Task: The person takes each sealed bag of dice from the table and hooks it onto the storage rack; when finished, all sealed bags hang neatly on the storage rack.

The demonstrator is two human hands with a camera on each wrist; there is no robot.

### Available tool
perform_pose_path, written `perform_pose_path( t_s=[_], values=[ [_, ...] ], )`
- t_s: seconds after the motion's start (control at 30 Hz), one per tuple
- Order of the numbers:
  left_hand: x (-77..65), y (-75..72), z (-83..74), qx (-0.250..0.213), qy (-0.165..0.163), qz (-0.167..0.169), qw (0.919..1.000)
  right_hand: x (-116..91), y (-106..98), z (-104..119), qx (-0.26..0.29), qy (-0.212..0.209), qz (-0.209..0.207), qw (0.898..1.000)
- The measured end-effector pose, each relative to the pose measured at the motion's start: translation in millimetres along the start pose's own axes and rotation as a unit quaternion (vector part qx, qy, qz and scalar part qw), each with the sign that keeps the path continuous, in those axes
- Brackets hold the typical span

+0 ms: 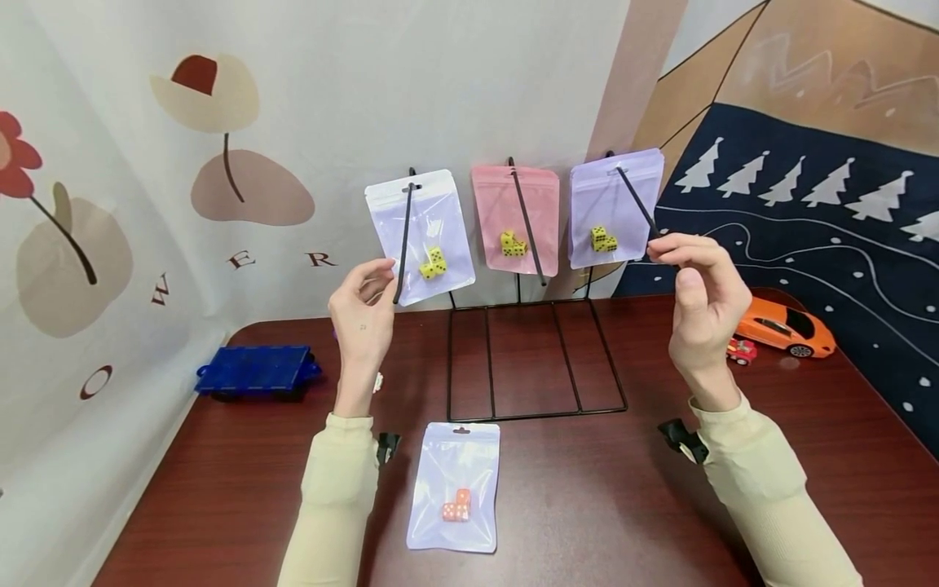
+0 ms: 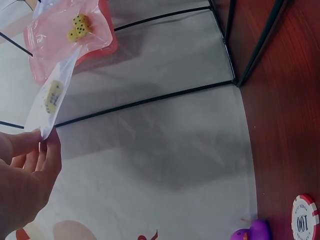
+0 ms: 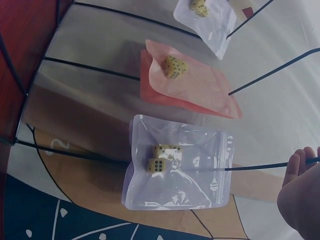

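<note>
A black wire rack (image 1: 539, 416) bears three rows of zip pouches with yellow dice inside. My left hand (image 1: 363, 318) pinches the lower side edge of the pale lavender pouch (image 1: 447, 216) on the left prong; thumb and fingers meet at its edge in the left wrist view. A pink pouch (image 1: 487, 196) hangs on the middle prong. Lavender pouches (image 1: 587, 200) hang one behind another on the right prong (image 1: 634, 196). With its fingertips my right hand (image 1: 707, 297) pinches that prong's free end, clear of the pouches in the right wrist view.
Flat on the table, in front of the rack, lies a lavender pouch (image 1: 429, 465) with orange dice. A blue toy wagon (image 1: 257, 368) stands at left, an orange toy car (image 1: 781, 326) at right. A purple duck (image 2: 257, 231) and a poker chip (image 2: 303, 220) are near my left hand.
</note>
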State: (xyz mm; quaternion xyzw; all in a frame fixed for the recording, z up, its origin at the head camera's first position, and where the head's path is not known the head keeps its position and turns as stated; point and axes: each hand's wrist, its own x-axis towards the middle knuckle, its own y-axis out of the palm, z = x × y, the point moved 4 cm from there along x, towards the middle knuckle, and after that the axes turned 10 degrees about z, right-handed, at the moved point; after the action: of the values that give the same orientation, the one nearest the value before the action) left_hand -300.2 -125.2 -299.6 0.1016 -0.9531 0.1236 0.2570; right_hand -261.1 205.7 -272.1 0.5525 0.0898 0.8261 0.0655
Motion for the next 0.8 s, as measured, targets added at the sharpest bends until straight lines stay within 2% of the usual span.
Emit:
perform_pose_path(
  t_s=[0.33, 0.5, 0.57, 0.7, 0.8],
  values=[
    [1.2, -1.6, 5.1, -0.016, 0.01, 0.001, 0.9998, -0.8, -0.8, 2.6, -0.002, -0.005, 0.002, 1.0],
    [4.4, -6.5, 24.4, -0.03, 0.026, -0.027, 0.9988, -0.6, -0.4, 2.7, -0.002, -0.006, 0.004, 1.0],
    [4.4, -8.5, 27.4, -0.032, 0.034, -0.042, 0.998, -0.5, -0.3, 2.6, -0.004, -0.006, 0.005, 1.0],
    [1.0, -10.5, 18.5, -0.019, 0.051, -0.059, 0.9968, -0.6, -0.8, 1.8, -0.01, -0.004, 0.008, 1.0],
    [-5.0, -9.3, 2.9, -0.014, 0.07, -0.052, 0.9961, -0.8, -1.5, 1.1, -0.013, -0.003, 0.01, 1.0]
  ],
)
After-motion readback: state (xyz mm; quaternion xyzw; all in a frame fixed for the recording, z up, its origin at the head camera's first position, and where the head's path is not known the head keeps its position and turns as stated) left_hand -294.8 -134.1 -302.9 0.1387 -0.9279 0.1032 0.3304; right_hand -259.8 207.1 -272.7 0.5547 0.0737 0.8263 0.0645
